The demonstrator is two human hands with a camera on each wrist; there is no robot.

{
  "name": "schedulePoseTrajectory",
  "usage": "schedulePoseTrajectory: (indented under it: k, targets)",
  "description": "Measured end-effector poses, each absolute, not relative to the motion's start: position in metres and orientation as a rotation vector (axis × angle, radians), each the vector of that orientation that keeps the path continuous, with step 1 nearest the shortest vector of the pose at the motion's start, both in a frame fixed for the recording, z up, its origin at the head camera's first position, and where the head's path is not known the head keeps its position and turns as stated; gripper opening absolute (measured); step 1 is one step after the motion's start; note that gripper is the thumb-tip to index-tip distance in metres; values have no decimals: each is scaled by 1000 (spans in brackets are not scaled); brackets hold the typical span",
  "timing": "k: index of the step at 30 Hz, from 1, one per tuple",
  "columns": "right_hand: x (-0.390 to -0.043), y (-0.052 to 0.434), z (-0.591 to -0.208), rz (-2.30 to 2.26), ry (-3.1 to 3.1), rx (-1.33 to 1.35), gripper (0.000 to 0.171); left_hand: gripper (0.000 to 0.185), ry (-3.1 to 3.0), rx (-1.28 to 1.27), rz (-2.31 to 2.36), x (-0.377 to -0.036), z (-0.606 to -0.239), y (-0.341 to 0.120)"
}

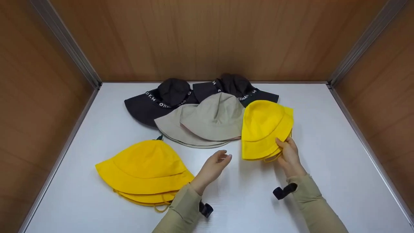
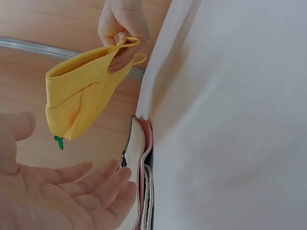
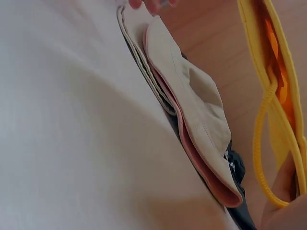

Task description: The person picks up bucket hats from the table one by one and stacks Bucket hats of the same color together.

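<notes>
In the head view my right hand point(image 1: 288, 156) pinches the brim of a yellow bucket hat point(image 1: 263, 126) and holds it up off the table. A yellow cord loop and a small green stem tip on this hat point(image 2: 79, 96) show in the left wrist view. My left hand point(image 1: 212, 168) is apart from everything, its fingers relaxed and nothing in them. To its left, more yellow bucket hats point(image 1: 145, 168) lie stacked, with a cord hanging out below. Behind both hands sit beige bucket hats point(image 1: 216, 119), one overlapping another.
Dark hats point(image 1: 148, 103) with white lettering on their bands lie at the back, partly behind the beige ones. The white tabletop point(image 1: 330, 168) is bounded by wood-grain panels point(image 1: 207, 38) with metal edge strips at the back and both sides.
</notes>
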State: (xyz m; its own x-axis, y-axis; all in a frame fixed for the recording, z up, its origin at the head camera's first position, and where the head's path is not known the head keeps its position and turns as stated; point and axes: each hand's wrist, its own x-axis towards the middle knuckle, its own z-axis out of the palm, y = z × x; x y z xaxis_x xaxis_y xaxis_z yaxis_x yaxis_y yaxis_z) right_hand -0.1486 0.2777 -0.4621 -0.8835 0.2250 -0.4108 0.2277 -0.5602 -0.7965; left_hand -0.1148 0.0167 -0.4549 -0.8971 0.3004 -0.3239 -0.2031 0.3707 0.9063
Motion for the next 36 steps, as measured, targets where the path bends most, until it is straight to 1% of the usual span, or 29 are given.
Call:
schedulePoseTrajectory:
  k: [11, 19, 25, 32, 34, 36]
  targets:
    - [-120, 243, -472, -2525, 1638, 698, 21, 65, 2051, 69, 1636, -113, -449, 28]
    - [-118, 225, -478, -2473, 1764, 632, 24, 52, 2117, 128, 1750, -110, -458, 26]
    - [-117, 224, -482, -2452, 1761, 632, 26, 50, 2178, 92, 1732, -110, -461, 27]
    - [-116, 230, -487, -2396, 1738, 533, 35, 48, 2295, 111, 1716, -108, -460, 24]
    - [-115, 234, -486, -2357, 1750, 509, 33, 47, 2329, 153, 1712, -106, -459, 22]
    - [-115, 238, -486, -2331, 1777, 520, 23, 46, 2346, 204, 1707, -105, -456, 18]
